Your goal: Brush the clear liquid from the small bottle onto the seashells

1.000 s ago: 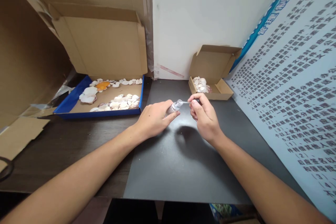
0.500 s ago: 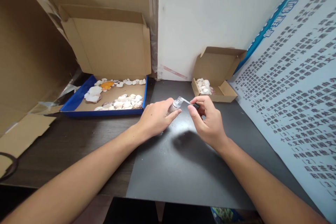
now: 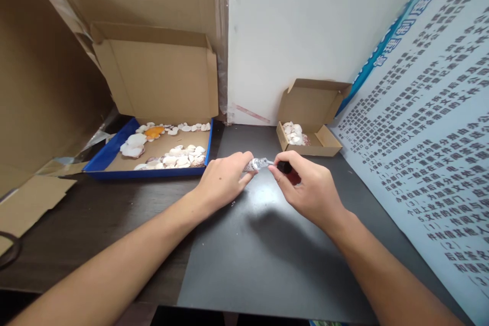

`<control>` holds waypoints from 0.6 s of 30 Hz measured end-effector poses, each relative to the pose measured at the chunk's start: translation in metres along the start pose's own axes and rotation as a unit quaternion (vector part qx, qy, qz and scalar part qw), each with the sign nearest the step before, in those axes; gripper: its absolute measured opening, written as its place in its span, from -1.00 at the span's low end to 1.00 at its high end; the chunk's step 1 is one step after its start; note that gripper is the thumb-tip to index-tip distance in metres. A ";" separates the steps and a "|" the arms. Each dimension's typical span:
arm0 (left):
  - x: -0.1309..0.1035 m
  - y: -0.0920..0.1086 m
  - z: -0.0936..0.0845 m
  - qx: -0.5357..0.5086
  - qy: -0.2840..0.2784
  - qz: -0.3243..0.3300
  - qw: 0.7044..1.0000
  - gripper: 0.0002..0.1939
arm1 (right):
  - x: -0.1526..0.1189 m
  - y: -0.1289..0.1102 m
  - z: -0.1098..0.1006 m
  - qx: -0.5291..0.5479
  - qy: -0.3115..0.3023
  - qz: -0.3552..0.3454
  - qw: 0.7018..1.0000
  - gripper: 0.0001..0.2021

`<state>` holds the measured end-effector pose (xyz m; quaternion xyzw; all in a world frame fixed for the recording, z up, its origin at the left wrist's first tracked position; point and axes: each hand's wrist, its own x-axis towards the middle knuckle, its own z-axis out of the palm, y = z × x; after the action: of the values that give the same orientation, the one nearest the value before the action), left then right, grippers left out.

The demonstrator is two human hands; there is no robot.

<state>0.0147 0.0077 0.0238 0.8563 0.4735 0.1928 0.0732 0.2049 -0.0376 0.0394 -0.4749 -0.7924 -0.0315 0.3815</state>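
Observation:
My left hand (image 3: 225,179) is closed around a small white-and-silver bottle (image 3: 255,164), which is tilted almost flat with its threaded neck to the right. Facing it, my right hand (image 3: 305,183) is closed on a black cap (image 3: 283,167), held in curled fingers. A thin pale stem (image 3: 270,163) runs between the cap side and the bottle's mouth. Whether its tip sits inside the neck, I cannot tell. Both hands are above the dark grey mat (image 3: 267,270).
An open blue-sided cardboard box (image 3: 148,173) at left holds white shells (image 3: 179,158) and an orange shell (image 3: 154,132). A smaller open box (image 3: 317,150) at back right has more shells (image 3: 294,133). A printed sheet (image 3: 412,127) slants along the right. A cardboard piece (image 3: 34,204) lies left.
The bottle has tipped from slanting upward to nearly level. My right hand has come closer to its mouth, and less of the stem shows. The camera view has shifted slightly.

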 end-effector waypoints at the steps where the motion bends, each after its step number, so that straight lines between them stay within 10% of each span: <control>1: 0.000 -0.001 0.000 0.009 0.002 0.004 1.000 -0.85 | 0.000 0.000 -0.001 0.001 -0.006 0.004 1.000 -0.90; 10: -0.001 -0.001 0.004 0.039 -0.010 0.023 0.999 -0.89 | 0.006 0.013 0.002 0.132 -0.079 0.158 0.975 -0.77; 18: -0.001 0.001 0.002 0.017 -0.031 0.021 0.999 -0.87 | 0.009 0.025 0.012 0.413 -0.162 0.322 0.836 -0.69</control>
<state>0.0158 0.0065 0.0215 0.8729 0.4559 0.1598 0.0686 0.2151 -0.0124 0.0290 -0.4996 -0.5848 0.5011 0.3968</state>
